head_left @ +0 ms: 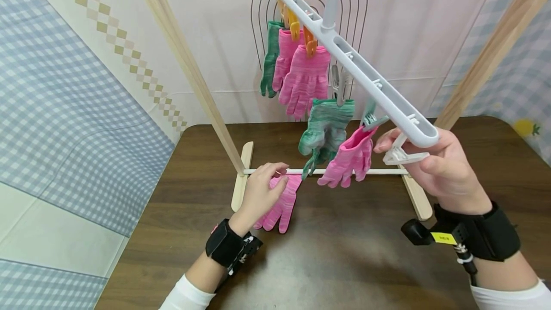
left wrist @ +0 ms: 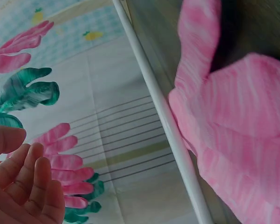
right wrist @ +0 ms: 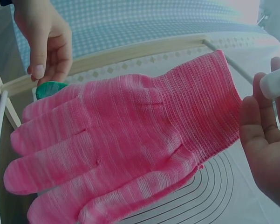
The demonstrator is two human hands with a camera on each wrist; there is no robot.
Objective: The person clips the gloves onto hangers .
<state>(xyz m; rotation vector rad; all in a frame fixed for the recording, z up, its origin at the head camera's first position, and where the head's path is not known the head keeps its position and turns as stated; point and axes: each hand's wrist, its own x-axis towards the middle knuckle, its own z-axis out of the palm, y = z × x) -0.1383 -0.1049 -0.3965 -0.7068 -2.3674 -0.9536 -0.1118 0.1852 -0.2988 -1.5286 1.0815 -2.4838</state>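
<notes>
My right hand (head_left: 452, 171) holds the white clothespin (head_left: 400, 154) at the near end of a white clip hanger (head_left: 379, 85), fingers behind it and thumb in front. Next to that hand a pink glove (head_left: 350, 157) hangs by its cuff from a pale green clothespin (head_left: 371, 119). My left hand (head_left: 262, 190) hovers over another pink glove (head_left: 281, 204) that lies on the table; its fingers are loosely bent around nothing, as the left wrist view shows. A green glove (head_left: 327, 126) hangs from a grey clothespin (head_left: 340, 85) between the hands.
Farther along the hanger, two pink gloves (head_left: 305, 78) and a green glove (head_left: 271, 59) hang from yellow and orange clothespins (head_left: 310, 42). A wooden rack (head_left: 193, 68) frames the hanger, its white lower bar (head_left: 380, 171) crossing low over the brown table (head_left: 327, 262).
</notes>
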